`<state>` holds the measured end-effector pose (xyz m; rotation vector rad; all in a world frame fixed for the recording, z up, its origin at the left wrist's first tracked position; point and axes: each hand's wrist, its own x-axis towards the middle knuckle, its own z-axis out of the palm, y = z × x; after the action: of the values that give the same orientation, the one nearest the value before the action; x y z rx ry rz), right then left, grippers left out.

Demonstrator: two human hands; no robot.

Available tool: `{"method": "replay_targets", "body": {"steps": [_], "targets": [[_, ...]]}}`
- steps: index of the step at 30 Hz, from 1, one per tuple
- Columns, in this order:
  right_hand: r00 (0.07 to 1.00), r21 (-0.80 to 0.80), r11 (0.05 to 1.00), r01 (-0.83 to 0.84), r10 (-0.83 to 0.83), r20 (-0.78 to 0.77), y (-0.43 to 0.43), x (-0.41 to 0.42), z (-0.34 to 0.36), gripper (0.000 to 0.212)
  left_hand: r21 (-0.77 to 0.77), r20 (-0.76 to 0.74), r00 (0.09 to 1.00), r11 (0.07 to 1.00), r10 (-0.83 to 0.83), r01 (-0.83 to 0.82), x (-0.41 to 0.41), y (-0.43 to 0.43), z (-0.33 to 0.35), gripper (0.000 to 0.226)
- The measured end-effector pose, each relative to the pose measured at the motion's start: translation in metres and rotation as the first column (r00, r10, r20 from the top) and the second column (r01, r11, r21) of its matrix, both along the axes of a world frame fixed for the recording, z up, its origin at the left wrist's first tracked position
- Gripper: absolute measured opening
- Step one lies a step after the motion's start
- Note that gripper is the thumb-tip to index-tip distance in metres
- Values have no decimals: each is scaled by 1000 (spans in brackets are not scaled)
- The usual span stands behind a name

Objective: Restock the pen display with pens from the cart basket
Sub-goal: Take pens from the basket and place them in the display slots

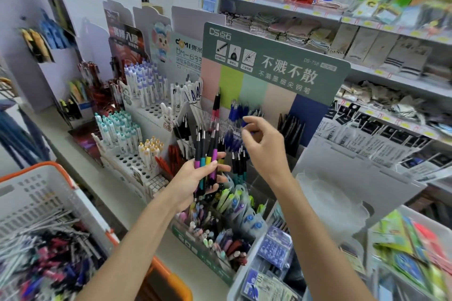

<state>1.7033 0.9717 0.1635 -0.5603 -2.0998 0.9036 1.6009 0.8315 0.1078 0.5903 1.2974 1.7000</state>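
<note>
nearest, at lower left, the cart basket is well stocked with loose pens in a tangled heap. above it, the left hand grips a bundle of pens with teal, yellow and purple grips, tips down and fanned a little at the top. just beyond, the right hand has its fingers curled narrow, thumb and forefinger pinching what looks like a blue pen at the clear tiers of the pen display, among the blue pens already standing there.

my read of the risks: the fanned bundle is held only around its middle, so a loosened grip while attention is on the right hand could let pens slide out into the box of mixed pens below. the tier's rows are crowded, so a pen pushed in at an angle could knock its neighbours or miss its hole.
</note>
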Motion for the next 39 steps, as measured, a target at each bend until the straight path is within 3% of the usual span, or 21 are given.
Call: {"method": "replay_targets", "body": {"steps": [4, 9, 18, 21, 24, 26, 32, 39], "targets": [[990, -99, 992, -79, 90, 111, -8, -3, -15, 41, -58, -30, 995, 994, -93, 91, 3, -2, -2, 28], [979, -115, 986, -119, 136, 152, -12, -7, -22, 33, -66, 3, 991, 989, -134, 134, 2, -6, -4, 28], [968, -258, 940, -223, 246, 58, -14, -5, -23, 26, -65, 19, 986, 984, -163, 164, 1, -12, -4, 24], [989, -144, 979, -144, 137, -61, -14, -8, -19, 26, -36, 49, 998, 998, -47, 49, -3, -10, -6, 25], [974, -64, 998, -11, -4, -228, -10, -18, -11, 27, -76, 27, 979, 977, 202, -200, -19, -9, -18, 25], [972, 37, 998, 57, -47, -231, -7, -30, -7, 26, -94, 17, 957, 953, 289, -287, -27, -13, -24, 23], [997, 373, 925, 69, -78, 10, -5, -80, -21, 23, -63, 116, 958, 965, 261, -255, -33, -22, -26, 32], [949, 471, 881, -37, -117, 293, -4, -107, -39, 19, -43, 198, 946, 966, 257, -254, -39, -31, -25, 35]]}}
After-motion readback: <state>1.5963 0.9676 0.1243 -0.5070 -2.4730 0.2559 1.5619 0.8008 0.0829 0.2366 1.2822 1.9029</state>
